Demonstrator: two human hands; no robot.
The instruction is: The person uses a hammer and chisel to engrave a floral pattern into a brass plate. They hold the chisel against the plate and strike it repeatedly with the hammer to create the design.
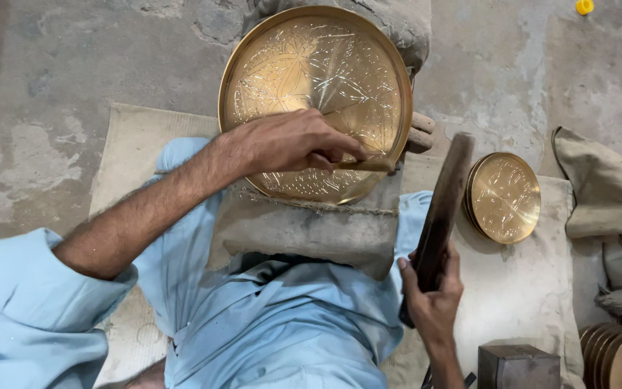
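So the big round brass tray (311,72) was propped up against a stuffed burlap cushion (304,227) sitting on the person's lap, its face covered in fine engraved leaf and line patterns. That tray's my reference point for everything else.

The left hand (293,142) lay across the tray's lower half, fingers pinched tight around a thin chisel-like tool (365,165) whose tip pressed on the metal near the tray's lower right rim. The right hand (432,292) was well below and to the right of the tray, fist clenched around the bottom end of a dark wooden mallet stick (440,212), which was raised up toward the tray's right edge, not touching it.

Just right of the tray, a small stack of smaller brass plates (505,197) lay on a pale cloth mat (520,288). Behind the tray's right rim a bit of wooden block (420,132) poked out. Farther right of it was a crumpled tan cloth (606,194), and way down at the lower right, more brass discs (620,356) stood on edge next to a dark metal block (516,366). The person wore light blue clothes (275,324), and the floor was rough concrete (52,86). A small yellow cap (584,6) lay far upper right of the tray.
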